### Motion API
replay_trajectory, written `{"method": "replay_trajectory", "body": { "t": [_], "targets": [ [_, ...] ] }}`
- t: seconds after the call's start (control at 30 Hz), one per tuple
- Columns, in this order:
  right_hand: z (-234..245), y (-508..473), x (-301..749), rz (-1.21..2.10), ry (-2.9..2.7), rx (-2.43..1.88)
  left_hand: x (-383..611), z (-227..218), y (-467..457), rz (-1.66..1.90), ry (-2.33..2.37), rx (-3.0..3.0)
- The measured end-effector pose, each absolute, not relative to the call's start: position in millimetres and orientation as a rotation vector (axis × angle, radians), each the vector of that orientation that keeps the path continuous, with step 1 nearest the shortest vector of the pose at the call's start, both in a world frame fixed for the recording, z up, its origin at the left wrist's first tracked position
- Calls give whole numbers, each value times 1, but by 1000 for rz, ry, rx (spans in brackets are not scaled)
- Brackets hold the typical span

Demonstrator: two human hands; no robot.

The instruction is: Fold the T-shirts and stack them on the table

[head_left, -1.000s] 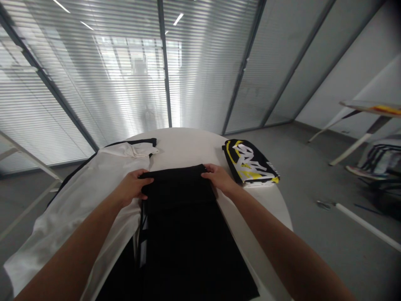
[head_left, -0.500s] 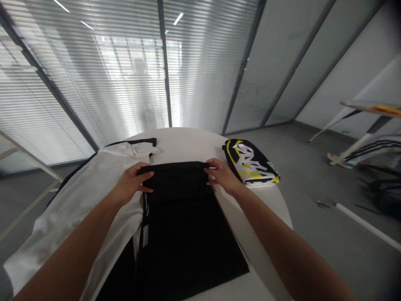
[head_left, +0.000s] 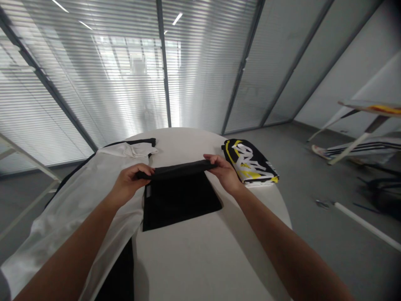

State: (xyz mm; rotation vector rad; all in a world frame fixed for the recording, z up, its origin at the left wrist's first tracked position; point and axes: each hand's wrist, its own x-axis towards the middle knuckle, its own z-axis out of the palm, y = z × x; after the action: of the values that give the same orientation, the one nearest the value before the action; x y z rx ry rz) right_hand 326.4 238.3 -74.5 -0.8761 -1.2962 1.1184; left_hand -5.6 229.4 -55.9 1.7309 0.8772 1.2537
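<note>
A black folded garment lies on the round white table, its far edge lifted as a flat folded strip. My left hand pinches the left end of that strip, thumb and fingers closed on the cloth. At the right end, my right hand grips the same strip. The garment's lower part rests on the table, with a small pale patch near its left side. Beside my left hand spreads a white shirt, with black cloth showing under it.
A folded black, white and yellow garment sits at the table's right edge. Beyond the table stands a glass wall with blinds. On the floor at right are a white pole, a table leg and dark items.
The black garment's near edge has moved away from me, baring the table in front. Its top strip is now raised and tilted between both hands, which have shifted little.
</note>
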Motion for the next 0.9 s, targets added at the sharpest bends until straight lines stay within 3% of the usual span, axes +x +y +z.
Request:
{"method": "replay_trajectory", "body": {
  "t": [0.47,0.8,0.9],
  "targets": [
    [-49,228,350,1220,-2077,-811,-12,-33,217,449,587,2020],
    [-33,214,349,1367,-2337,-788,-17,-22,213,260,508,1763],
    [-29,209,343,1045,-2386,-1025,-13,-25,211,361,887,1756]
  ]
}}
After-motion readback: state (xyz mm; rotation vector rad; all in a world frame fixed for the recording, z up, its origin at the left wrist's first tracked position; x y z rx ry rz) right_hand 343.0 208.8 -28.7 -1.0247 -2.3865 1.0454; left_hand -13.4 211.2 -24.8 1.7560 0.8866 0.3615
